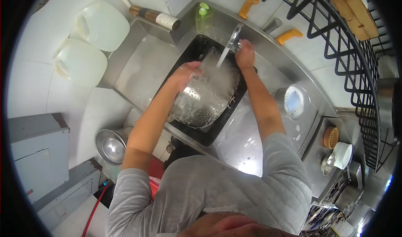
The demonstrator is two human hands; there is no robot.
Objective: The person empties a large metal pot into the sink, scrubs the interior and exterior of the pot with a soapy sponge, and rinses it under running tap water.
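Note:
Water runs from the metal faucet (pixel 235 35) onto a wet, clear container (pixel 201 99) with foam on it. This container lies tilted in a black rectangular tray (pixel 208 137) across the sink. My left hand (pixel 187 75) is closed on the container's upper left edge. At the faucet, just right of the stream, my right hand (pixel 245 54) has its fingers closed round the handle, which is mostly hidden. Behind the tray stands a green soap bottle (pixel 204 20).
Two white jugs (pixel 102 25) and a brush (pixel 155 17) are at the left. A round container (pixel 294 102) stands in the right basin. Metal bowls (pixel 112 148) sit lower left. A black wire rack (pixel 335 53) hangs upper right. White plates (pixel 342 155) are at the right.

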